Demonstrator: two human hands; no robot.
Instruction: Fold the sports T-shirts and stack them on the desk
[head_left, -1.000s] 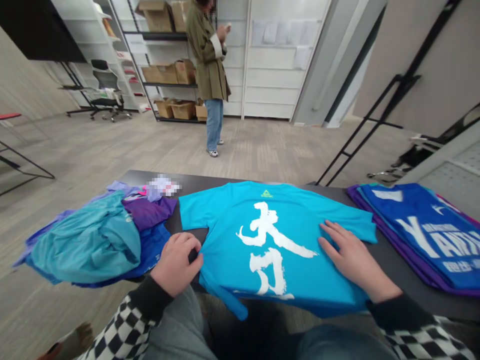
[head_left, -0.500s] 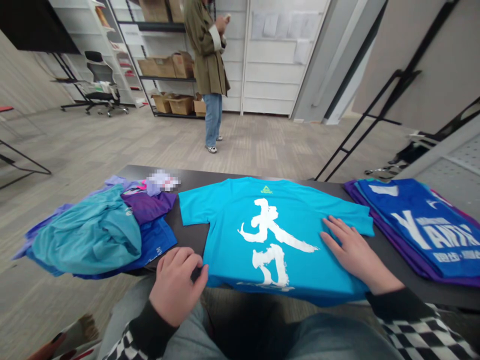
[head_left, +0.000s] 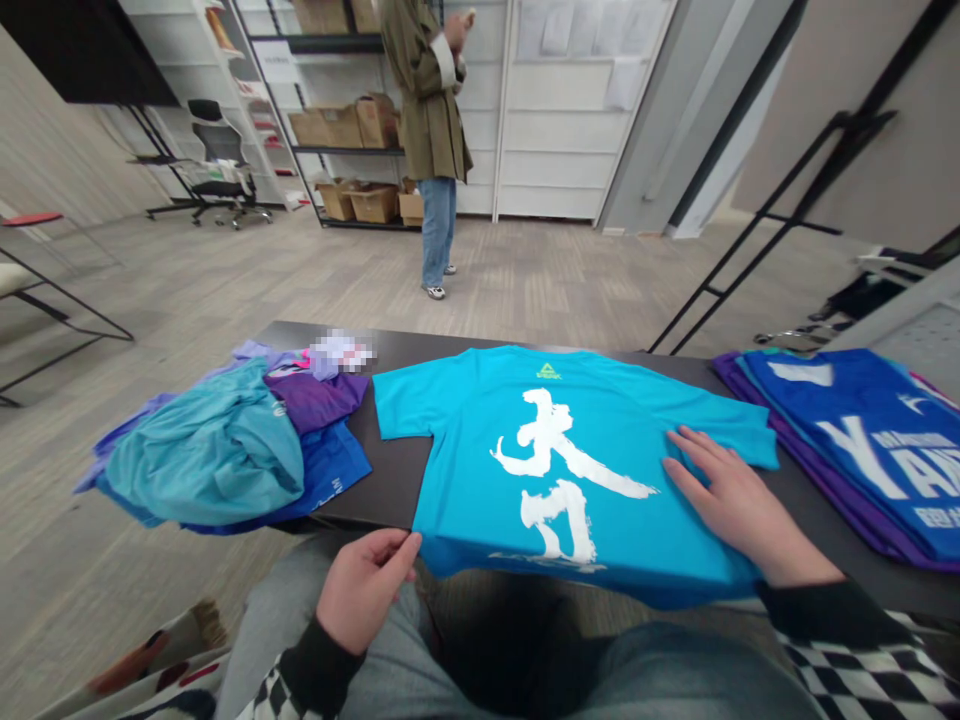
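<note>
A bright blue T-shirt [head_left: 465,450] with large white brush characters lies spread on the dark table [head_left: 375,480], its lower part hanging over the near edge. My left hand [head_left: 367,585] pinches the shirt's side edge at the lower left, thumb against fingers. On the shirt's right side, below the sleeve, my right hand [head_left: 739,500] rests flat with its fingers stretched out. Left of the shirt is a loose heap of clothes, with a crumpled teal shirt [head_left: 202,445] on top and a purple one [head_left: 322,400] beside it.
Folded shirts, a blue printed one [head_left: 892,440] uppermost, are stacked at the table's right end. A person [head_left: 431,100] stands beyond the table, before shelves with cardboard boxes [head_left: 334,128]. A black stand [head_left: 757,220] rises at the right, and an office chair [head_left: 217,165] stands far left.
My left hand has closed from a loose curl into a pinch at the shirt's edge. My right hand stays flat on the shirt. The whole view has shifted slightly.
</note>
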